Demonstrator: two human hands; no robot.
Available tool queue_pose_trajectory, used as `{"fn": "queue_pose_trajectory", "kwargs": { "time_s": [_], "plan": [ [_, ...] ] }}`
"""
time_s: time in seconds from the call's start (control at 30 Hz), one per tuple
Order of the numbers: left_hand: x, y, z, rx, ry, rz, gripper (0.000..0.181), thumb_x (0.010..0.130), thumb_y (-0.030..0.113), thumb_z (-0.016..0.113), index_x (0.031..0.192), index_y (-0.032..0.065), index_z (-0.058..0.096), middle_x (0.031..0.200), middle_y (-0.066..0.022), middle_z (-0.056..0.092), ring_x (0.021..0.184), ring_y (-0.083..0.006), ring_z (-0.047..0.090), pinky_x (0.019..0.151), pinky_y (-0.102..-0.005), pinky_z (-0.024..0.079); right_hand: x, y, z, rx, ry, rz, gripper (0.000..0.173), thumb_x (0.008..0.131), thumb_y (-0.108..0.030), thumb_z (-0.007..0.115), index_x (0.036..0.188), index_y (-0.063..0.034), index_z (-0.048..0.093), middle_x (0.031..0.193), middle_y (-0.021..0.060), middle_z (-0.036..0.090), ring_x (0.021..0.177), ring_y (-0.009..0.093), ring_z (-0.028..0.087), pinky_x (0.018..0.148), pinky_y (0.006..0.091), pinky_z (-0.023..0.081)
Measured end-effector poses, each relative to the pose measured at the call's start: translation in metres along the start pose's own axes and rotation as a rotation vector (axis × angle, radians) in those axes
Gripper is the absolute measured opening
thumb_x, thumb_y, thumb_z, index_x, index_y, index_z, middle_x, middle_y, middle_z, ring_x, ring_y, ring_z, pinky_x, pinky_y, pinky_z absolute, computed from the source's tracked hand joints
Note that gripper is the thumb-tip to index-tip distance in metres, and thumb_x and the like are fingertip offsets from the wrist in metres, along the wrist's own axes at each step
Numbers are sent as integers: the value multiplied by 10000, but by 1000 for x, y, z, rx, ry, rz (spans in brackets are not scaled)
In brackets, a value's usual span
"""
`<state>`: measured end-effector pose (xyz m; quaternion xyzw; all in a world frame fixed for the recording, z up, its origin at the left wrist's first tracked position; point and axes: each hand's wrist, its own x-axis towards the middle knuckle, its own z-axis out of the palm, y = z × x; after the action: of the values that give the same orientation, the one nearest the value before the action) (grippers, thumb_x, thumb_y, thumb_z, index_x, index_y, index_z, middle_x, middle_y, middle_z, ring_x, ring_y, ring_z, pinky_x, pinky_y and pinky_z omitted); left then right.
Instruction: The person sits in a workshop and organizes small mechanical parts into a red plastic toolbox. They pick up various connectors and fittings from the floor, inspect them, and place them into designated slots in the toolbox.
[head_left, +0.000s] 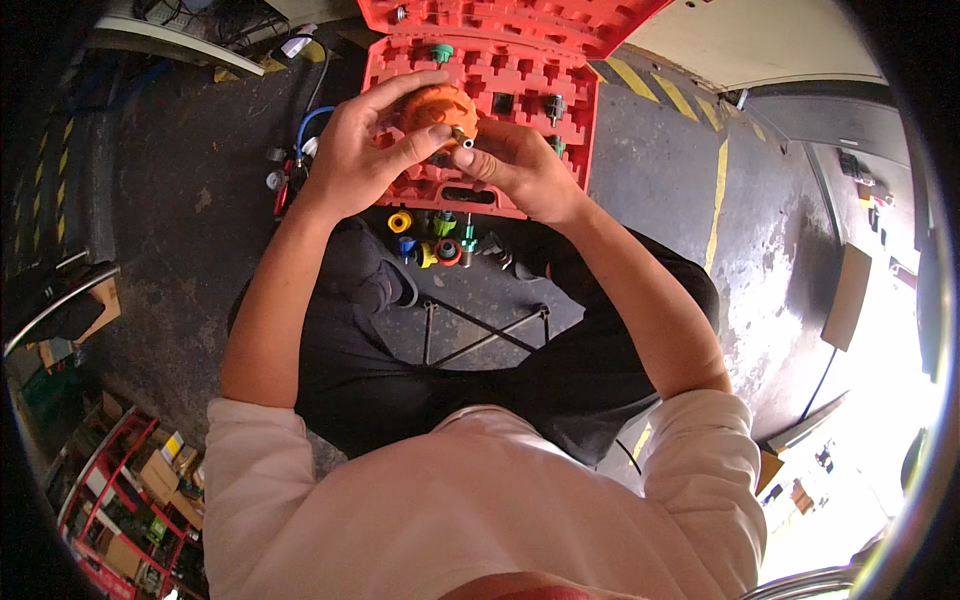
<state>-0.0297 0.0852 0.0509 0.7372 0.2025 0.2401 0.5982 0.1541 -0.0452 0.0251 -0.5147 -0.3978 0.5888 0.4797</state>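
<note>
My left hand and my right hand hold an orange round cap-like adapter between them, above an open red plastic case. A small metal fitting sticks out of the adapter, with both thumbs beside it. In the moulded tray, a green piece lies at the back and a dark fitting at the right. On the floor before the case stand a yellow ring-shaped adapter, a red-rimmed adapter, a green fitting and several others.
A pressure gauge with a blue hose lies left of the case. Crossed metal legs of a stool or stand show between my knees. A red rack holds boxes at lower left. Yellow-striped tape marks the floor behind.
</note>
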Motion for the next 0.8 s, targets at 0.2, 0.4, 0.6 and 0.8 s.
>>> {"fn": "queue_pose_trajectory", "kwargs": {
  "time_s": [0.2,0.4,0.6,0.8],
  "plan": [
    [1,0,-2,-4,-20,1,538,955,251,753,1408,24,576,1290,-104,667,1159,-183,658,964,-322,554,1,-2,-3,-63,31,-49,593,942,-446,751,1257,46,654,1069,112,740,968,171,686,869,339,557],
    [-1,-3,1,106,33,-12,578,957,301,755,1412,4,555,1283,-145,669,1153,-218,678,978,-343,554,2,-3,-6,-85,99,-59,521,977,-392,720,1248,48,645,1034,96,734,922,161,681,846,322,566],
    [-4,-12,2,107,43,-126,550,969,342,738,1336,-40,587,1177,-165,719,1085,-218,718,938,-346,571,5,-3,-12,3,228,-89,514,1001,-371,689,1231,84,625,1049,123,732,896,152,684,774,302,577],
    [-7,-17,5,71,33,-318,417,991,396,699,1071,-13,704,811,-15,689,785,-112,664,715,-250,506,8,-6,-22,48,271,-38,521,1040,-362,627,1307,84,602,1152,132,704,1052,193,680,907,342,566]
  ]
}}
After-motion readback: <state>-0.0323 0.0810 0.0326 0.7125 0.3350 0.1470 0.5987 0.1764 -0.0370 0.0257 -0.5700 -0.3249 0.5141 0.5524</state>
